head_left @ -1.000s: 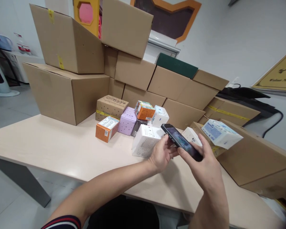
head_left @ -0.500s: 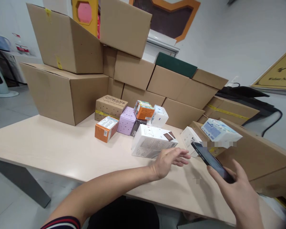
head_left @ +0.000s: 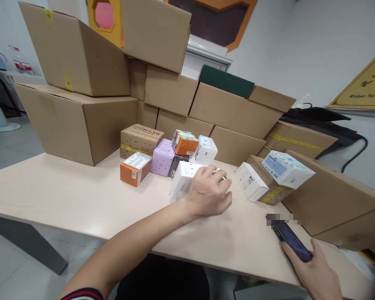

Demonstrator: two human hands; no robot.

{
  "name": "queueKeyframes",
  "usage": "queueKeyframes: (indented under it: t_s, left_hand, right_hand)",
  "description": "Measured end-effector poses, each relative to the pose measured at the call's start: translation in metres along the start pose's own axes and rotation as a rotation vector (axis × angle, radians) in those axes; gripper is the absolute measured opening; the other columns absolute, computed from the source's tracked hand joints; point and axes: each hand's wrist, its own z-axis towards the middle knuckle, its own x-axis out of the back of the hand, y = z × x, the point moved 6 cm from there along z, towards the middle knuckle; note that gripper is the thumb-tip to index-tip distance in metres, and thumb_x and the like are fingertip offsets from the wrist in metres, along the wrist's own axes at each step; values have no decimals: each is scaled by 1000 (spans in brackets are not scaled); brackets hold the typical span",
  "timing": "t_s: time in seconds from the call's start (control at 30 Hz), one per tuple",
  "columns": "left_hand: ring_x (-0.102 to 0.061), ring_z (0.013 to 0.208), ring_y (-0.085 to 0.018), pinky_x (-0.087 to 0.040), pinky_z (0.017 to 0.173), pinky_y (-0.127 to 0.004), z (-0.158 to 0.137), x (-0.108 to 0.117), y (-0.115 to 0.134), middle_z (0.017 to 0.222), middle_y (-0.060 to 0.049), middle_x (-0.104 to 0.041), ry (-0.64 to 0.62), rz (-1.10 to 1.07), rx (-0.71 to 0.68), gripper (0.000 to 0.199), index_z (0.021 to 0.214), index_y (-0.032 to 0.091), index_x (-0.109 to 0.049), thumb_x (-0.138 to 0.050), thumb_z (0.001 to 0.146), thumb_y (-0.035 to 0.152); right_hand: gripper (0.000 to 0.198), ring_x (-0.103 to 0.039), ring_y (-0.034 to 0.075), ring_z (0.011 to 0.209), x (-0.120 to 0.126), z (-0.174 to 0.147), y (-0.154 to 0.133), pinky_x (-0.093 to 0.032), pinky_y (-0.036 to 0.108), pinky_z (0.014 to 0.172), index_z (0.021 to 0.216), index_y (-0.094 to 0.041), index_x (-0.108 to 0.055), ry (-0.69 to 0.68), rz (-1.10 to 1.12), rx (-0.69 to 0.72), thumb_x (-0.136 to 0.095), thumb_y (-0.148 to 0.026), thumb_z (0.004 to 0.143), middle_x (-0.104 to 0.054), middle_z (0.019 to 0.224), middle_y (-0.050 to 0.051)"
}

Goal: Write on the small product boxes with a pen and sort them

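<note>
My left hand [head_left: 208,192] is over the right part of a white carton [head_left: 179,181], covering much of it. Its fingers are bent and spread apart, and whether they touch the carton I cannot tell. In my right hand [head_left: 320,271] is a dark smartphone [head_left: 295,241], tilted low over the right side of the table. Behind the white carton stand a lilac box [head_left: 163,157], a dark box [head_left: 177,163] and a white box with blue marks [head_left: 206,150]. An orange box [head_left: 185,143] rests on top of this group. Another orange box [head_left: 136,170] lies farther left.
Large cardboard boxes [head_left: 109,129] are stacked along the back and left of the table [head_left: 90,200]. To the right, a white box [head_left: 250,183] leans near a small brown carton [head_left: 273,196], on which a tissue pack [head_left: 287,168] lies.
My left hand has moved up and slightly left, over the white carton, its fingers now bent. My right hand has lowered the smartphone toward the table. The view has shifted slightly.
</note>
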Motion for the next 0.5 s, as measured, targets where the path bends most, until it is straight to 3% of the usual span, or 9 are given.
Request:
queueKeyframes:
  t_s: [0.1,0.2,0.27,0.33,0.4,0.5]
  left_hand:
    - [-47,121,-44,-33,99,-59,2,11,-21,122,-20,-64,-8,181,111,35,107,16,-71,-60,85,41]
    - [-43,121,-49,-30,99,-65,-1,18,-45,127,-23,-59,-86,305,240,52,106,16,-71,-72,74,56]
    - [-45,116,-49,-32,96,-67,-5,20,-59,126,-22,-58,-183,294,337,59,109,18,-70,-78,66,57]
    - [-48,113,-45,-36,93,-63,-7,22,-69,124,-19,-59,-296,277,400,62,119,22,-66,-79,67,54]
    - [-48,112,-39,-41,92,-55,-9,24,-73,127,-15,-57,-418,273,430,62,129,27,-59,-74,72,48]
    - [-46,116,-34,-46,91,-43,-10,29,-74,131,-11,-52,-567,237,454,64,137,31,-50,-67,76,39]
  right_hand:
    - [114,-59,49,118,-4,-2,-1,-44,55,102,151,-3,-33,2,-37,23,-42,-83,71,-58,131,30]
    - [108,-48,49,130,9,-8,-21,-34,58,110,148,-2,-39,182,-27,130,-39,-81,75,-52,140,29]
    - [99,-45,45,134,18,-14,-45,-32,56,112,146,-3,-42,252,101,220,-37,-77,80,-50,143,27]
    - [91,-53,40,127,18,-18,-76,-40,52,107,145,-8,-45,170,270,277,-42,-73,82,-57,137,22]
    - [85,-64,34,109,12,-21,-113,-48,48,98,144,-13,-47,7,401,342,-49,-70,81,-65,127,19]
    - [79,-67,25,91,-3,-33,-175,-55,40,82,145,-19,-46,-295,549,497,-60,-63,81,-62,132,16]
